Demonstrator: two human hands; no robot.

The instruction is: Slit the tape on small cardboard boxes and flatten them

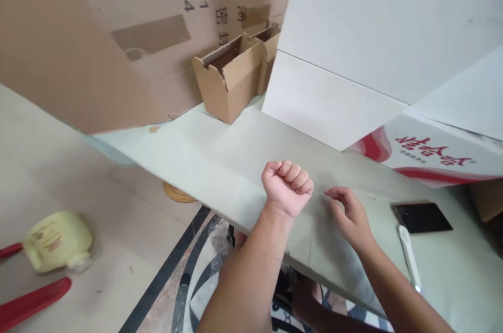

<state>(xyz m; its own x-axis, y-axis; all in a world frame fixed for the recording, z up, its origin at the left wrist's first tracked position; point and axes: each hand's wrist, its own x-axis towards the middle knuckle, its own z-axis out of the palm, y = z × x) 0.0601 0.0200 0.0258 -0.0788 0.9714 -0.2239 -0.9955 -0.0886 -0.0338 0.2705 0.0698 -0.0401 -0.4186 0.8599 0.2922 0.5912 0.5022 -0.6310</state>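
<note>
My left hand (288, 187) is closed in a tight fist above the pale table (228, 165), the curled fingers turned upward, with nothing seen in it. To its right, my right hand (351, 217) is held low over the tabletop. Its fingers are loosely bent, with a gap between thumb and forefinger and nothing between them. Right of that hand lie a dark flat phone (423, 217) and a slim white stick-like object (409, 257), whose kind I cannot make out.
Small open cardboard boxes (241, 78) stand at the back against a large printed carton (137, 71). A big white box (353, 50) and a red-and-white carton (436, 152) occupy the right side. Left, beyond the table edge, a yellow plastic bottle (58, 241) lies near red bars (35, 304).
</note>
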